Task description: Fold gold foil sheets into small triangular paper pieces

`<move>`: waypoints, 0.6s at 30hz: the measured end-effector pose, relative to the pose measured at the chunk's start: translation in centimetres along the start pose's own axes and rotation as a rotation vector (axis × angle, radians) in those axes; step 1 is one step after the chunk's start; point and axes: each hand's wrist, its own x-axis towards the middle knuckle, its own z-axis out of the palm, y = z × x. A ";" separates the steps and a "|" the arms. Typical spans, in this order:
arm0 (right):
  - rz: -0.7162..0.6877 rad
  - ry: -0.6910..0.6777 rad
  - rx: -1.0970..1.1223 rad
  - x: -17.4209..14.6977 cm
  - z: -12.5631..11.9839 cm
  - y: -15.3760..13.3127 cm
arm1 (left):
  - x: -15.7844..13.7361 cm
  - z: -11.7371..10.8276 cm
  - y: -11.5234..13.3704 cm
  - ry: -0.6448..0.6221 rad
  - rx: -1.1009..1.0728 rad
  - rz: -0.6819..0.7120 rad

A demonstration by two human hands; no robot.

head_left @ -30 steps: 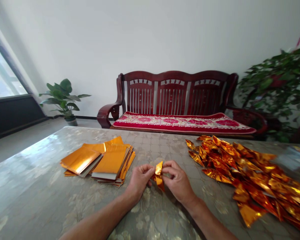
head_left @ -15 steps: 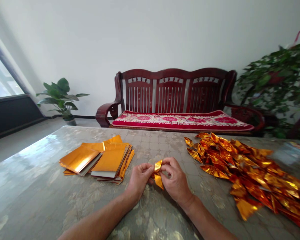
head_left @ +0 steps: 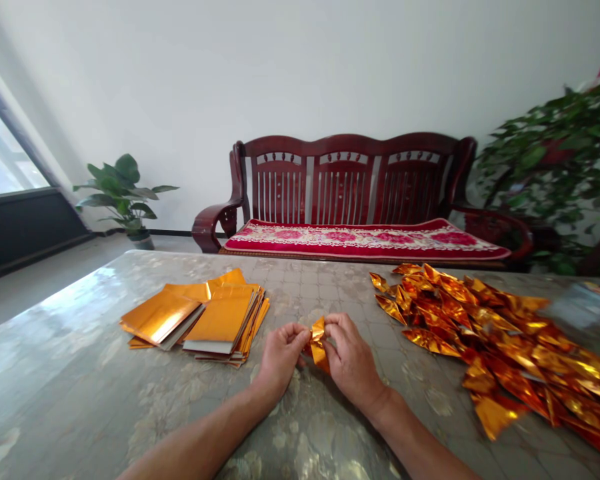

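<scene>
Between my two hands, just above the table, is a folded piece of gold foil paper [head_left: 319, 343]. My left hand [head_left: 283, 353] pinches its left side between thumb and fingers. On its right side my right hand [head_left: 350, 357] grips it, with the fingers curled round the edge. Part of the paper is hidden behind the fingers. To the left lies a stack of flat gold foil sheets [head_left: 217, 317], some showing pale undersides. A heap of folded gold foil pieces [head_left: 485, 327] spreads over the right side.
The table [head_left: 105, 393] has a patterned, glossy cover. A clear plastic bag [head_left: 583, 303] lies at its right edge. Beyond stands a dark red wooden bench [head_left: 340, 193] with a red floral cushion [head_left: 370, 239]. Potted plants [head_left: 125, 190] stand on both sides.
The foil paper between my hands has turned and folded in slightly, its lower tip now closer to my right hand. Both hands stay in nearly the same place.
</scene>
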 end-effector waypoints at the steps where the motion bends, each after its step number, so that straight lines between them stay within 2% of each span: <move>1: -0.001 -0.005 -0.011 0.0 0.0 0.0 | 0.0 0.0 0.0 0.000 0.005 0.004; 12: -0.045 -0.030 -0.200 0.2 -0.4 -0.5 | 0.1 0.0 0.2 -0.016 -0.021 0.037; 18: -0.072 -0.012 -0.227 0.4 -0.6 -0.9 | 0.2 -0.1 0.0 -0.031 -0.019 0.057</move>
